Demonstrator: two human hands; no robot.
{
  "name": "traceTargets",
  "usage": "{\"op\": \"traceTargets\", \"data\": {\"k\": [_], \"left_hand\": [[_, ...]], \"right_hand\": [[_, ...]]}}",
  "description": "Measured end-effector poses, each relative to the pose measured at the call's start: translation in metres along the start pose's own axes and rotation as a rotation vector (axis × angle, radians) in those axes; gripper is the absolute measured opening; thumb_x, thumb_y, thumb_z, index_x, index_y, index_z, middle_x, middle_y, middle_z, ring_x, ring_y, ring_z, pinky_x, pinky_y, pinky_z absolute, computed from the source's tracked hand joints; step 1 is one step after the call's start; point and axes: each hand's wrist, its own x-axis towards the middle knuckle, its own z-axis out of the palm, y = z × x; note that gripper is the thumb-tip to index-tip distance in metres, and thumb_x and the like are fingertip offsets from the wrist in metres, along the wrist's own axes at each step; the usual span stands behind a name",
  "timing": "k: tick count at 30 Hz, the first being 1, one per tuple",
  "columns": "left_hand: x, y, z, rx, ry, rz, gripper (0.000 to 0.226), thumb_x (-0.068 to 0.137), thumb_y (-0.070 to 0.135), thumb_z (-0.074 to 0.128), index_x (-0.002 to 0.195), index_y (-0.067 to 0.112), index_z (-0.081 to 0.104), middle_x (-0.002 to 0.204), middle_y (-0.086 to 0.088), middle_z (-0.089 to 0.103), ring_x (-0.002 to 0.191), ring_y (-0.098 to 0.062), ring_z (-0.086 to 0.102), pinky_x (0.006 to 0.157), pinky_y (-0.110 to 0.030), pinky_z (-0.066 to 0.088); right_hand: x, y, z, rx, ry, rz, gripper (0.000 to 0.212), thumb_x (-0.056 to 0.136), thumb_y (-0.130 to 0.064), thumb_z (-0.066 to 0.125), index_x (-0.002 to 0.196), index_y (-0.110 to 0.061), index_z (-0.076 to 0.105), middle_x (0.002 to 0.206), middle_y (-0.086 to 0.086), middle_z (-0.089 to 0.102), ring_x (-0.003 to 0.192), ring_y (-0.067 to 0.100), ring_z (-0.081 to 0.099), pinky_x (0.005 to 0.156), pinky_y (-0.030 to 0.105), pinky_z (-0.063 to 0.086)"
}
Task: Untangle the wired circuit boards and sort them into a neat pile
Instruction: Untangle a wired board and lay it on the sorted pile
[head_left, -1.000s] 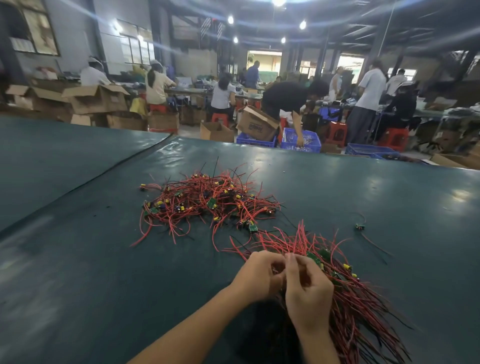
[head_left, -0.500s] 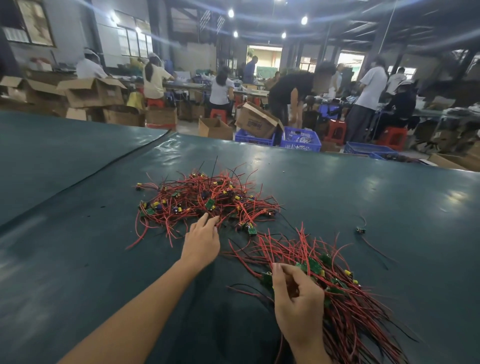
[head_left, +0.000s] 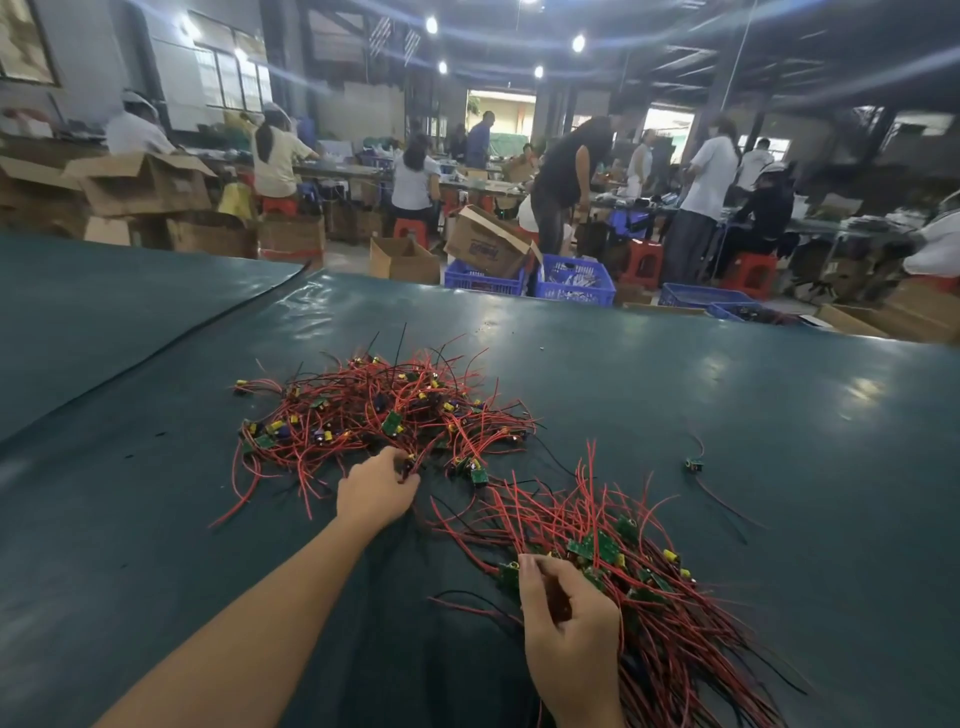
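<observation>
Status: left grip (head_left: 376, 493) pinches wire (head_left: 411, 464) in tangled heap (head_left: 374, 410); right grip (head_left: 566, 618) hold unclear. Sharp pull may drag snagged neighbours.

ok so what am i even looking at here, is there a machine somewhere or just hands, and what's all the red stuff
There is no machine. These are a person's two bare hands, filmed by a wide-angle camera worn on their head, looking forward and down.

On the dark green table lie small green circuit boards with red wires. The far heap is a tangle. The near one is the sorted pile, with its wires lying roughly one way. One stray board sits apart to the right.

The left hand pinches a piece at the tangle's near edge. The right hand curls its fingers into the pile.

Behind, other people work among boxes.
</observation>
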Motion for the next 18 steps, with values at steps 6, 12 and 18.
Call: {"op": "traceTargets", "data": {"k": [6, 12, 18], "left_hand": [[-0.002, 0.007, 0.004, -0.066, 0.089, -0.011, 0.028, 0.087, 0.045, 0.062, 0.102, 0.024, 0.054, 0.103, 0.001, 0.057, 0.100, -0.023, 0.058, 0.092, -0.043, 0.047], [-0.005, -0.006, 0.004, -0.516, 0.128, -0.058, 0.014, 0.088, 0.028, 0.067, 0.094, 0.019, 0.058, 0.087, 0.005, 0.061, 0.087, -0.018, 0.060, 0.080, -0.037, 0.050], [-0.016, -0.002, -0.005, -0.928, 0.198, -0.157, 0.013, 0.095, 0.025, 0.056, 0.103, 0.016, 0.063, 0.080, -0.003, 0.064, 0.075, -0.018, 0.058, 0.067, -0.031, 0.047]], "right_hand": [[0.001, -0.003, 0.002, 0.011, 0.032, -0.007, 0.014, 0.088, -0.024, 0.063, 0.078, -0.026, 0.071, 0.059, -0.005, 0.061, 0.048, 0.008, 0.053, 0.047, 0.014, 0.040], [-0.001, -0.009, 0.003, 0.012, 0.077, -0.060, 0.013, 0.084, -0.033, 0.058, 0.076, -0.039, 0.066, 0.060, -0.003, 0.062, 0.044, 0.007, 0.051, 0.042, 0.017, 0.040], [0.000, -0.010, 0.004, -0.007, 0.089, -0.103, 0.014, 0.083, -0.029, 0.060, 0.076, -0.041, 0.065, 0.062, -0.010, 0.063, 0.046, 0.004, 0.053, 0.043, 0.008, 0.037]]}}
